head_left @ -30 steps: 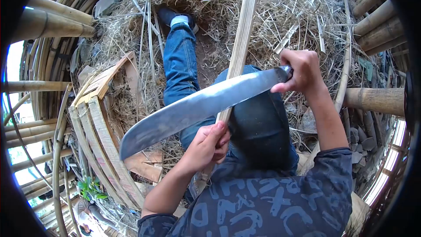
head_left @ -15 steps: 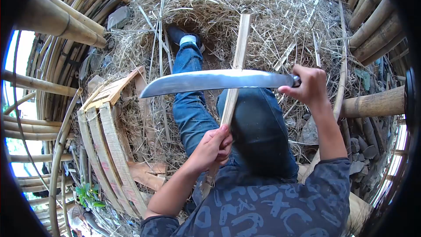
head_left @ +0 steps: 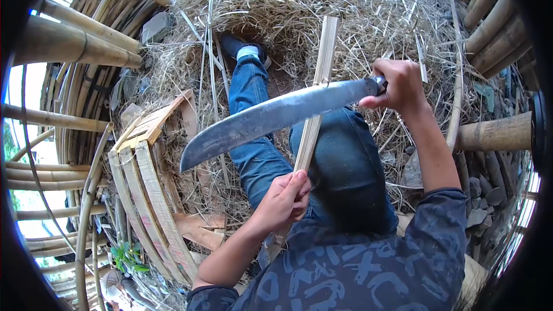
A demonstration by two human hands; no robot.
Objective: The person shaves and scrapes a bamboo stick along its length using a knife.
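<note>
My right hand is wrapped round the dark handle of a machete, whose broad, slightly curved blade reaches across to the left with its tip lower than the handle. A long, narrow wooden strip, perhaps bamboo, slants upward from my lap. Closed round its lower part is my left hand. The blade crosses over the strip above my left hand, and a small curl or nick shows at the strip's edge there. The strip's lower end, near my shirt, is partly hidden by the hand.
A slatted wooden crate stands left of my legs. Shavings cover the ground ahead. Bamboo poles frame both sides, one jutting in at right. Broken stones lie at the right.
The machete's handle end has risen while its tip has dropped, so the blade now slants down to the left. My right hand moved up slightly. My left hand keeps its grip on the strip.
</note>
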